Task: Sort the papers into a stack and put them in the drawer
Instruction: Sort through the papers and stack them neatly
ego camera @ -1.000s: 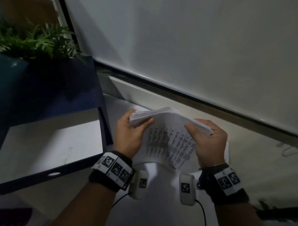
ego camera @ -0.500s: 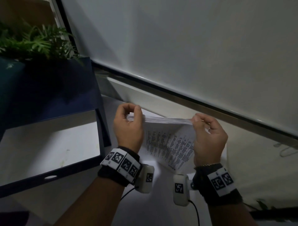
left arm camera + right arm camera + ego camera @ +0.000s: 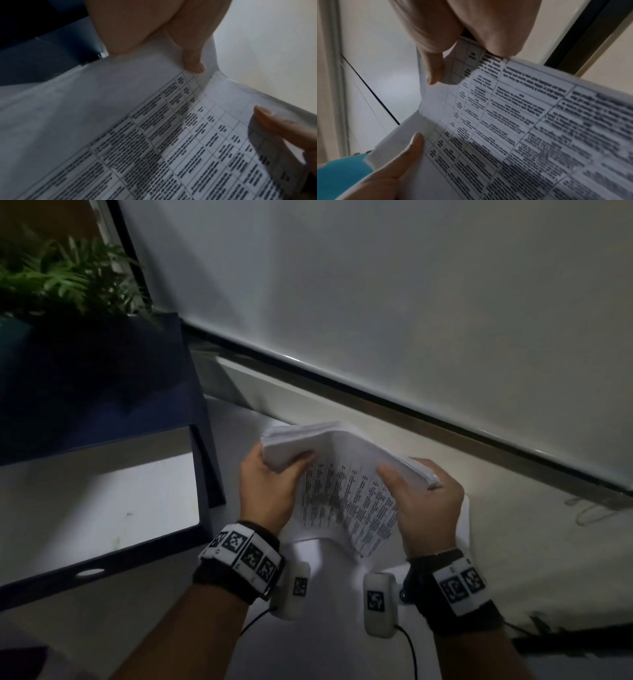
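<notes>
Both hands, left hand [image 3: 270, 491] and right hand [image 3: 424, 505], pinch the gathered papers [image 3: 346, 474] above the counter [image 3: 325, 645]; the open drawer [image 3: 102, 501] waits unfilled.

Left wrist band [image 3: 245, 563]: I wear a black strap on my bare forearm, and on it a white band with four square black-and-white code markers in a row.
Left wrist camera [image 3: 294, 590]: a small white rounded box on the inner side of my left wrist, with one square code marker on its face; a thin black cable leaves its lower end.
Right wrist band [image 3: 459, 585]: also a black strap, with a white plate showing two square code markers.
Right wrist camera [image 3: 378, 604]: a white rounded box with one marker, a blue-grey joint to the strap, a black cable below.
Bracelet [image 3: 434, 553]: a thin chain just above the right strap.
</notes>
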